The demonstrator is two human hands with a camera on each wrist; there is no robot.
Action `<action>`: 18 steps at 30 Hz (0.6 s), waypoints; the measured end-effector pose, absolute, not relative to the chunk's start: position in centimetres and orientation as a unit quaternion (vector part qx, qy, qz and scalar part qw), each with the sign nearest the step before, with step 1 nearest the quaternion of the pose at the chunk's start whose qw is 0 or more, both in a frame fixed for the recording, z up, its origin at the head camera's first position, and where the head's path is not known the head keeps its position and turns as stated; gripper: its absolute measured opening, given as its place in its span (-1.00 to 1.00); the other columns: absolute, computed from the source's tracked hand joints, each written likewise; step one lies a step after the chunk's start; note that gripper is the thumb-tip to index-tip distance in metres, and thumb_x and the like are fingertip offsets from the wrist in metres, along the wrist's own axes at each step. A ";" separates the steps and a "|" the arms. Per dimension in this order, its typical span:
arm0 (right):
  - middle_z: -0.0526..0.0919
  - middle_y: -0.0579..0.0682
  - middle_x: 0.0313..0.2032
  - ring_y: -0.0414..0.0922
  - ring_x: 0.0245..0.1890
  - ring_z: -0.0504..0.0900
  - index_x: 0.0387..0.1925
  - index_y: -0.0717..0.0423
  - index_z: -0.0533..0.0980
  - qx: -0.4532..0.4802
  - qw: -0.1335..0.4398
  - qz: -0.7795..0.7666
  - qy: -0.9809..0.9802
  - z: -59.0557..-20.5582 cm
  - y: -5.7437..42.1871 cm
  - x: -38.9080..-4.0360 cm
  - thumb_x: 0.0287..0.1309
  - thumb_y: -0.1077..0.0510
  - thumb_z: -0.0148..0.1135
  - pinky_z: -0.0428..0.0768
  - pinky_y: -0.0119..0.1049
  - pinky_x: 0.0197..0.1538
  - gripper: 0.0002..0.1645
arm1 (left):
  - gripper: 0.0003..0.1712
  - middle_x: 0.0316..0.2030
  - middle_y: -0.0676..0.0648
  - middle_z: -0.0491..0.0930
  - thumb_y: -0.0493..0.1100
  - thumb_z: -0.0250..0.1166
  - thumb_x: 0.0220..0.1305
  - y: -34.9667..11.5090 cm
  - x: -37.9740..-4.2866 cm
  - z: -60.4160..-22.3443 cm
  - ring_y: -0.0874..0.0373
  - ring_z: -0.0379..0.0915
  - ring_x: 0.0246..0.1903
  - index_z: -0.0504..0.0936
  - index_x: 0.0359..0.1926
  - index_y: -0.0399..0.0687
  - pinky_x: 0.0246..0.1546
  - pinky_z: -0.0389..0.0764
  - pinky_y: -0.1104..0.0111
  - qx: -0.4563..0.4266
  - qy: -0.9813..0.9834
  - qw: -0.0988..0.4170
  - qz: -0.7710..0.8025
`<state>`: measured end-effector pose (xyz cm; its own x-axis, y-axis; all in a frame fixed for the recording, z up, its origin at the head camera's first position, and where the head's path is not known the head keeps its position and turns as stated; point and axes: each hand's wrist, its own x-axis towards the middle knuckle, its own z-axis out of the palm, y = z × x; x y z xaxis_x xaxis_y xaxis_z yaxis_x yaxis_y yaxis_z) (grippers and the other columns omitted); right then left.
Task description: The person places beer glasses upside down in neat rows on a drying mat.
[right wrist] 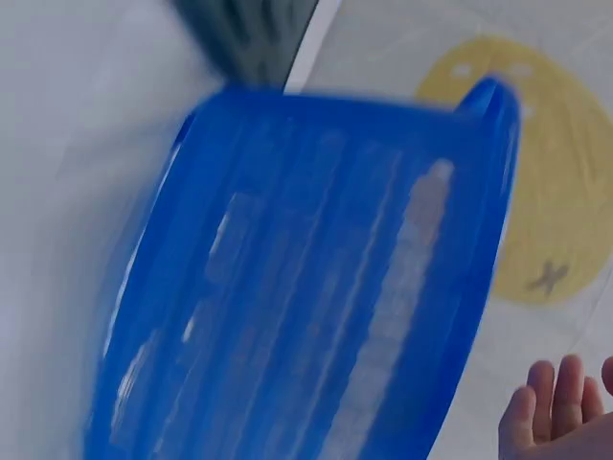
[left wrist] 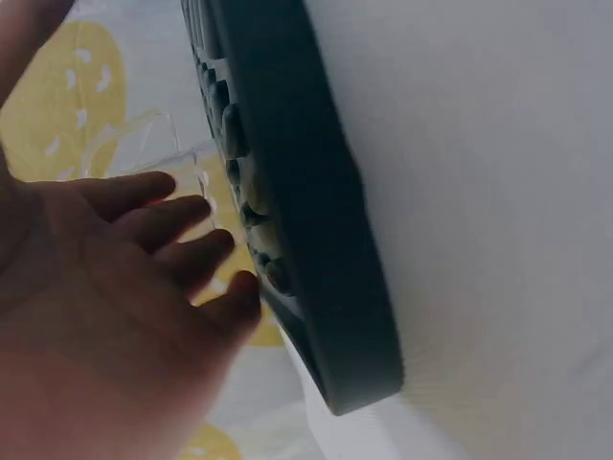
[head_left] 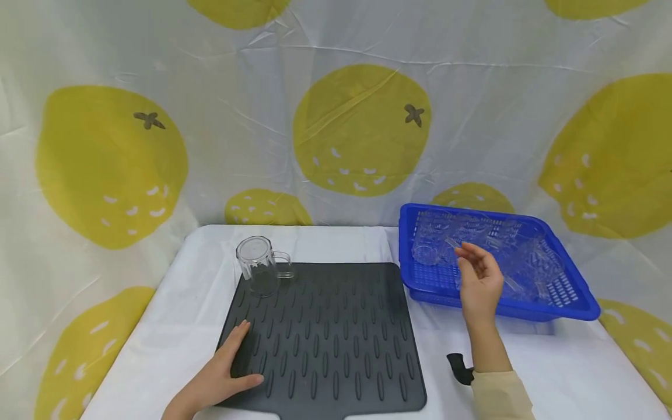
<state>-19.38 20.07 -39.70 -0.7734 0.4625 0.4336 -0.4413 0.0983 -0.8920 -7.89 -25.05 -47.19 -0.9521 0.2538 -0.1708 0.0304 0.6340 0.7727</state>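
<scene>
My left hand (head_left: 217, 373) rests on the left edge of a dark grey ridged mat (head_left: 336, 326), its fingers spread and nothing in its grasp. In the left wrist view the fingers (left wrist: 187, 225) lie beside the mat's thick edge. A clear glass mug (head_left: 262, 271) stands at the mat's back left corner, handle to the right. Over the blue plastic basket (head_left: 420, 283) hangs my right hand (head_left: 480, 280), with loosely bent fingers and a gap before the thumb. Clear glassware (head_left: 427, 233) lies in the basket below it. The right wrist view shows the fingers (right wrist: 565, 407) beyond the basket's side, holding nothing.
A white cloth (head_left: 157, 350) covers the table. Behind it hangs a pale curtain (head_left: 236, 146) with yellow lemons. A small black curved piece (head_left: 459, 369) shows beside the right forearm, in front of the basket.
</scene>
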 end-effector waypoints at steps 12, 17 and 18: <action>0.56 -0.31 -0.23 -0.42 -0.11 0.45 0.03 0.30 0.54 -0.150 0.415 0.496 -0.748 -40.6 27.6 -19.3 0.27 0.32 0.06 0.43 -0.48 0.05 -0.67 | 0.51 0.46 -0.45 -0.21 0.19 0.63 -0.25 -25.2 -7.8 -47.8 -0.46 -0.40 0.41 -0.13 0.49 -0.37 0.16 -0.13 -0.46 0.100 0.919 0.135 0.355; 0.61 0.08 -0.08 -0.24 -0.05 0.51 0.02 0.32 0.51 -0.178 0.372 0.449 -0.793 -41.0 28.6 -18.8 0.27 0.27 0.07 0.41 -0.45 0.10 -0.68 | 0.53 0.46 -0.47 -0.25 0.11 0.66 -0.29 -25.2 -7.7 -47.7 -0.46 -0.43 0.40 -0.15 0.49 -0.40 0.18 -0.17 -0.44 0.100 0.918 0.145 0.356; 0.59 0.14 -0.04 -0.16 -0.02 0.52 0.03 0.32 0.50 -0.182 0.358 0.442 -0.802 -41.1 28.8 -18.6 0.28 0.26 0.06 0.42 -0.40 0.13 -0.67 | 0.54 0.46 -0.47 -0.26 0.09 0.66 -0.29 -25.2 -7.7 -47.7 -0.46 -0.44 0.41 -0.16 0.49 -0.40 0.18 -0.19 -0.44 0.099 0.916 0.149 0.359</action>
